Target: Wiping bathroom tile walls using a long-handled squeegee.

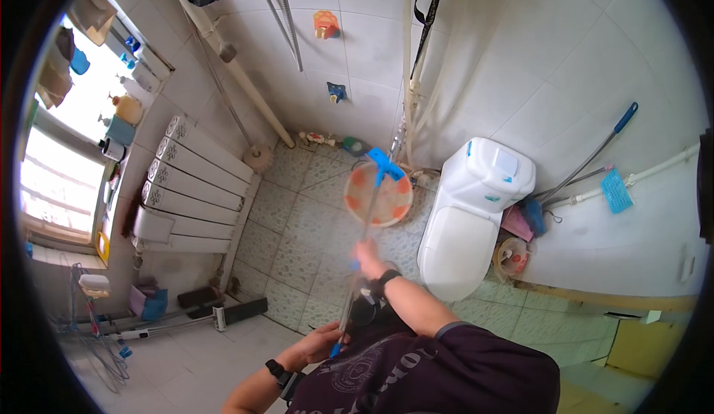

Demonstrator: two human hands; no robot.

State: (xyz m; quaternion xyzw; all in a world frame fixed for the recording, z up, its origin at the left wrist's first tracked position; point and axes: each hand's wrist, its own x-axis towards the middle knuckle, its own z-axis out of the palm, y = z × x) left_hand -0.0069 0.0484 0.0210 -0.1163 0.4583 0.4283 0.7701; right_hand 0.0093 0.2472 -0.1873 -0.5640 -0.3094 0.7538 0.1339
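I hold a long-handled mop [370, 217] by its thin metallic pole, which slants away from my body. Its blue T-shaped head [384, 165] is at the far end, over the far part of a round white and orange basin [378, 218] on the floor. Whether the head touches the basin I cannot tell. My right hand [367, 258] is closed round the middle of the pole and slightly blurred. Close to my shirt, my left hand [323, 341] grips the pole near its blue lower end. Dark wristbands are on both wrists.
A white toilet [465, 243] stands just right of the basin. Left is a white radiator [195, 191] below a window sill with several bottles. A long brush [257, 159] leans in the far left corner. Poles and cleaning tools [223, 312] lie at lower left.
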